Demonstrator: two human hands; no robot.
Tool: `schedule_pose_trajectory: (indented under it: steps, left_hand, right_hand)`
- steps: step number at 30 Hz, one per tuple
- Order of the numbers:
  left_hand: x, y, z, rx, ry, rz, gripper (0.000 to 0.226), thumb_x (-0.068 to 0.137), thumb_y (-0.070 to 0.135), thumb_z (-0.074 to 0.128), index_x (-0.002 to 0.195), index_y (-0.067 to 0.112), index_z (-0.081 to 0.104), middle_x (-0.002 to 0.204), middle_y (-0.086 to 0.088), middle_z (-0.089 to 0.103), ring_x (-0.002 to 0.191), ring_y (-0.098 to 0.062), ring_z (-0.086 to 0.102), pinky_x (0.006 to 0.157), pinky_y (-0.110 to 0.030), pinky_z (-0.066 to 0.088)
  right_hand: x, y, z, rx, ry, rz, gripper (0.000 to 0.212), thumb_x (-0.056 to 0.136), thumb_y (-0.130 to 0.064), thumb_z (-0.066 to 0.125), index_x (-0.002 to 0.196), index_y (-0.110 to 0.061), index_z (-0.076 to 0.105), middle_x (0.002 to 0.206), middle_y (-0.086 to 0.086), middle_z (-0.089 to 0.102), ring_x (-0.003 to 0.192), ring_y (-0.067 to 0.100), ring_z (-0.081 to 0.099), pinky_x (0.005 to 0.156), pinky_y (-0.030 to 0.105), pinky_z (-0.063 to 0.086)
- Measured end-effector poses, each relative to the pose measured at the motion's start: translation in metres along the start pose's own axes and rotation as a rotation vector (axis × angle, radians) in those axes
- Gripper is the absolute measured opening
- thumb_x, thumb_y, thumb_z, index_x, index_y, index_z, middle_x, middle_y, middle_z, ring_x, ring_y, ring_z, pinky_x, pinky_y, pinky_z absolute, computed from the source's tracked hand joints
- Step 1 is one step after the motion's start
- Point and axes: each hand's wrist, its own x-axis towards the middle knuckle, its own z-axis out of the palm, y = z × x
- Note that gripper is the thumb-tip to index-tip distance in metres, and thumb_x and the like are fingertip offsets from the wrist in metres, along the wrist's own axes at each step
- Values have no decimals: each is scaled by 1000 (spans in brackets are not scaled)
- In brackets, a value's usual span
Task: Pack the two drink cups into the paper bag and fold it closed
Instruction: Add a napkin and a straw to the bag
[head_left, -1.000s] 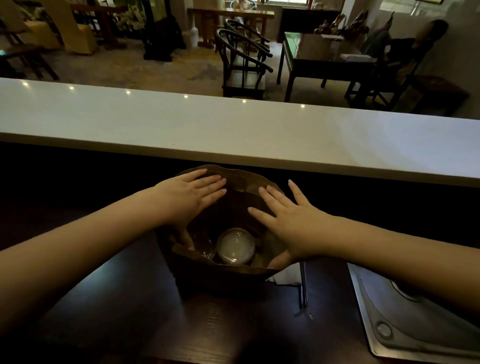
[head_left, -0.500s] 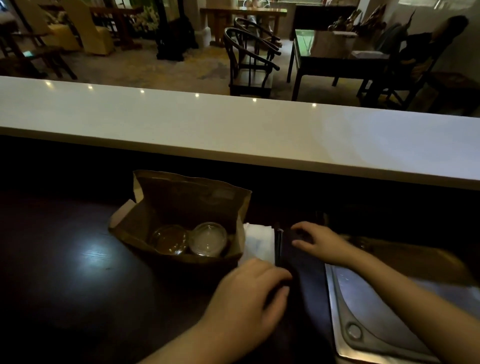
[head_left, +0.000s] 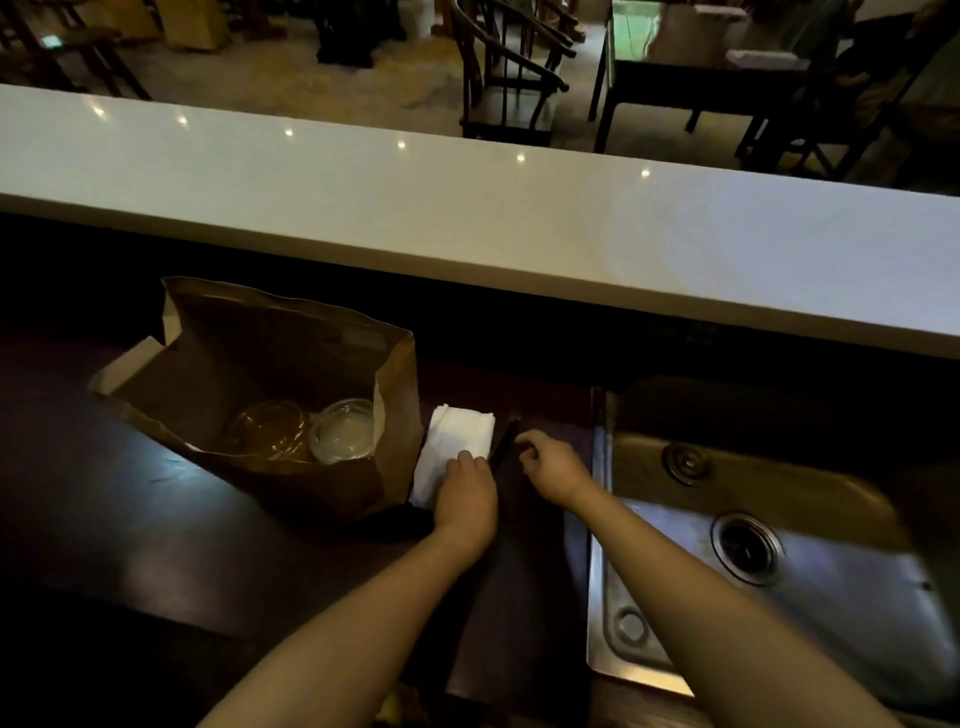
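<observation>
The brown paper bag (head_left: 311, 483) stands open on the dark counter, left of centre. Two drink cups sit upright inside it: one with a clear domed lid (head_left: 267, 428) on the left and one with a paler lid (head_left: 343, 434) on the right. Both hands are outside the bag, just to its right. My left hand (head_left: 465, 493) lies palm down with curled fingers on the near edge of a white napkin stack (head_left: 460, 434). My right hand (head_left: 553, 467) pinches the top of a thin dark strip (head_left: 505, 441) beside the napkins; what the strip is I cannot tell.
A steel sink (head_left: 779, 561) with two drains fills the right side, its rim right next to my right forearm. A raised white bar top (head_left: 467, 208) runs across behind the dark counter (head_left: 130, 519). Chairs and tables stand beyond it.
Both hands left the bag's mouth and moved right. The left hand now rests on the napkins, and the right hand has curled onto the dark strip. The bag stays open.
</observation>
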Motion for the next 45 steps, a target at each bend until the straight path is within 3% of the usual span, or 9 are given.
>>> schedule_pose_trajectory:
  steps: [6,10,13,17,22,31,34,42,45]
  left_hand:
    - [13,-9,-10,-441,6,-209,24,91,9,40,110,2,52,115,-18,57,103,-35,56,82,-37,45]
    - [1,-10,-33,-917,41,-159,16,88,8,46,98,4,57,79,-4,57,70,-15,54,53,-15,39]
    - [-13,-6,-64,-1356,-11,-159,20,85,4,45,84,16,61,84,-6,63,84,-22,60,72,-29,48]
    - [-38,-1,-106,-1642,-31,-54,22,87,6,46,94,15,65,94,-5,67,91,-19,63,73,-28,52]
    - [-71,-8,-151,-1467,97,26,22,92,16,45,97,31,61,100,4,65,93,-12,62,68,-23,52]
    - [-110,-80,-223,-1153,648,106,21,94,16,42,95,31,56,73,3,64,50,1,50,47,-13,41]
    - [-105,-127,-240,-664,796,36,14,93,19,44,95,27,55,69,5,61,51,-3,52,44,-20,38]
    - [-59,-202,-254,-230,230,108,13,93,18,45,101,20,55,87,2,68,76,-15,64,74,-37,53]
    - [-49,-211,-253,-133,227,113,18,93,20,47,108,19,56,98,-6,67,88,-25,62,78,-40,49]
  right_hand:
    - [0,3,13,460,-53,133,39,91,-1,48,129,5,39,94,19,57,65,18,59,59,25,52]
    - [-2,-7,5,717,-143,212,49,94,-32,49,133,-3,40,111,16,58,90,24,61,68,28,53]
    - [-10,-21,-18,955,-261,236,57,84,-59,50,119,-14,60,108,8,67,102,23,62,79,35,52]
    - [-28,-48,-52,1348,-285,129,36,82,-38,61,108,-14,65,113,12,68,103,24,64,90,39,51]
    - [-59,-85,-90,1397,-197,-76,27,81,-11,61,107,-3,61,86,8,76,80,20,73,65,33,60]
    - [-94,-166,-118,1232,-65,-260,25,79,-14,69,103,-9,66,100,6,75,93,21,71,77,36,59]
    - [-102,-195,-116,1136,-28,-302,17,83,-15,65,99,-15,64,102,4,73,93,21,70,76,33,57]
    - [-112,-258,-85,584,144,-409,17,89,-16,48,84,-16,64,87,3,69,78,17,66,66,34,57]
    - [-100,-271,-61,205,137,-430,25,86,-11,43,62,-13,48,61,1,49,54,16,45,47,25,34]
